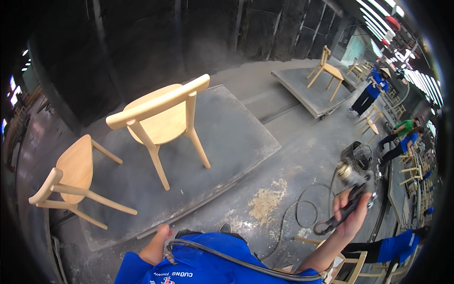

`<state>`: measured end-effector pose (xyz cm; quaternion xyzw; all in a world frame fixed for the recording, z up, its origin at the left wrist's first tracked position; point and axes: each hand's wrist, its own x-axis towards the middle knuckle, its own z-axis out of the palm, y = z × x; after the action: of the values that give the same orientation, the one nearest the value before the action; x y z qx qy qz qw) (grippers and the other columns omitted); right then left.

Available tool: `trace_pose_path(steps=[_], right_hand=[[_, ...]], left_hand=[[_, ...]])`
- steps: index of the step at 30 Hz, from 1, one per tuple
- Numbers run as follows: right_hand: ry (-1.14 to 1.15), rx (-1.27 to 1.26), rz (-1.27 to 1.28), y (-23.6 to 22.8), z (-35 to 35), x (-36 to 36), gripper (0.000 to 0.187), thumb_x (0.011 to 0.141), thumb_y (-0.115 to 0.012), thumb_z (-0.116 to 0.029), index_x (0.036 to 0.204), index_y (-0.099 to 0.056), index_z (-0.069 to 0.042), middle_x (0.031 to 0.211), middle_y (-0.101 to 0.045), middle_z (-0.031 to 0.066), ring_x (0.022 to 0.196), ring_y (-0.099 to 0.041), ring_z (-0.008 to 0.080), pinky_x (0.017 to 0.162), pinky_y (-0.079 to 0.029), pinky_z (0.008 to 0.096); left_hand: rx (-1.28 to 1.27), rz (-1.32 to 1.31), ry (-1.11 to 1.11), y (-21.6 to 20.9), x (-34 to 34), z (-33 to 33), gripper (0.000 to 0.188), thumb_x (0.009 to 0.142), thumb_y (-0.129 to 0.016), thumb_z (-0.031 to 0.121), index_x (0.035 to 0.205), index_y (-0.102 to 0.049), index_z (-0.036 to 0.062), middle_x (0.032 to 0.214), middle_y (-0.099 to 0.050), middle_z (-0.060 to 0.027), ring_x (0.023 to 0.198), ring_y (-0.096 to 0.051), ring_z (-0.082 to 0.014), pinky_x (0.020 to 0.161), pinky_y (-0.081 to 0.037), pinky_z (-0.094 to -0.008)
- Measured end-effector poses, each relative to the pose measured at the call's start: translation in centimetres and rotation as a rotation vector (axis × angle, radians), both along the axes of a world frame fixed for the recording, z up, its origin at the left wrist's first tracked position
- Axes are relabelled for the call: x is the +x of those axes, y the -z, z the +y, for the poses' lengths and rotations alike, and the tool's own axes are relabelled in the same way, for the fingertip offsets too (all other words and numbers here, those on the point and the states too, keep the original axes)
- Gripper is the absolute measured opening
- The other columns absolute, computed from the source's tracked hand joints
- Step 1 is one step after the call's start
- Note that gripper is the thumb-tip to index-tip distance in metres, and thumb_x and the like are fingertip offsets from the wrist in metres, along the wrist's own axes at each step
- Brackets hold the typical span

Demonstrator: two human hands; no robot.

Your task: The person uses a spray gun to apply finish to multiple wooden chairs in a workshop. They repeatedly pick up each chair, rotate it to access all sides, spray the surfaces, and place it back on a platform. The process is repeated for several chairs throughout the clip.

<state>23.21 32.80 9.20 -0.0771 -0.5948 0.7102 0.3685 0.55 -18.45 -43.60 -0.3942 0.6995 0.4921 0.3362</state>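
Note:
My right hand (352,210), out to the right, is wrapped round the grip of a spray gun (349,174) with a metal cup or head. My left hand (163,232) is low beside the near edge of a grey platform (236,123); its fingers are too foreshortened to read. On that platform stands a pale wooden chair (158,124), upright, its backrest toward me. A second wooden chair (75,173) lies tipped over at the left. Neither hand touches the chairs. A hose (227,258) runs across the front of my blue shirt.
A wire basket (357,156) stands on the floor beyond the spray gun. A thin hose (300,201) loops over the peeling floor. Farther back, another platform (295,90) bears a chair (328,71). Several people, one a standing person (373,90), and more chairs line the right side.

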Motion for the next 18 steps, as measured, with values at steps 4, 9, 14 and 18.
trace_pose_path(steps=[4,9,14,18], right_hand=[[0.032,-0.071,-0.298,5.2,1.3,-1.6,0.056,0.104,-0.055,-0.052,0.121,-0.054,0.001,0.078,-0.061,0.0114,0.066,-0.064,0.0209,0.042,-0.038,0.0230],[0.066,-0.288,-0.498,10.5,1.9,-4.3,0.042,0.106,-0.055,-0.042,0.119,-0.056,-0.002,0.080,-0.065,0.0103,0.066,-0.066,0.0197,0.043,-0.039,0.0229],[0.165,-0.172,-0.884,15.6,-0.1,-8.1,0.035,0.107,-0.055,-0.041,0.099,-0.060,-0.008,0.073,-0.065,0.0053,0.061,-0.066,0.0151,0.041,-0.039,0.0227],[0.235,-0.266,-1.004,16.0,-2.9,-9.6,0.035,0.106,-0.057,-0.039,0.096,-0.063,-0.006,0.073,-0.067,0.0052,0.061,-0.066,0.0141,0.043,-0.040,0.0234]], left_hand=[[-0.104,-0.116,0.021,-0.1,4.4,-5.9,0.029,0.095,-0.049,0.013,0.114,-0.058,-0.0079,0.097,-0.070,-0.0268,0.073,-0.071,-0.0343,0.056,-0.056,-0.0493],[0.016,-0.103,-0.252,-0.8,4.5,-8.5,0.029,0.096,-0.048,0.016,0.115,-0.057,-0.0046,0.094,-0.068,-0.0236,0.073,-0.070,-0.0328,0.054,-0.054,-0.0463],[0.139,0.009,-0.441,-1.5,-6.5,-9.6,0.022,0.105,-0.049,0.026,0.110,-0.054,0.0063,0.090,-0.063,-0.0139,0.075,-0.067,-0.0287,0.061,-0.058,-0.0439],[0.606,0.192,-0.628,-6.0,-21.6,-8.6,0.037,0.109,-0.042,0.046,0.118,-0.048,0.0106,0.103,-0.064,-0.0106,0.089,-0.067,-0.0261,0.074,-0.059,-0.0425]])
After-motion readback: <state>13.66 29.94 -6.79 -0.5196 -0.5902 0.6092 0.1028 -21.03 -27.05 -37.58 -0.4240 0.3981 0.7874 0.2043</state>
